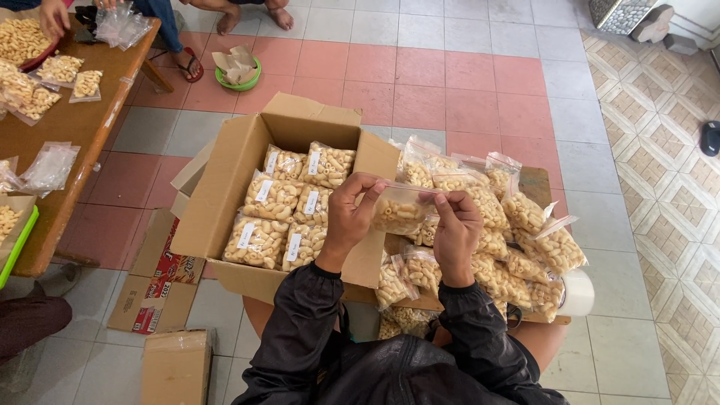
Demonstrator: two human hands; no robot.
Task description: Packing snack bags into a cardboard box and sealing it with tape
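Both hands hold one small clear bag of pale curled snacks (397, 214) up between the open cardboard box (225, 187) and a heap of filled bags (517, 240). The left hand (346, 217) has its grip closed on the bag's top left edge; the right hand (456, 232) pinches the top right. Packed bags (281, 217) fill the box.
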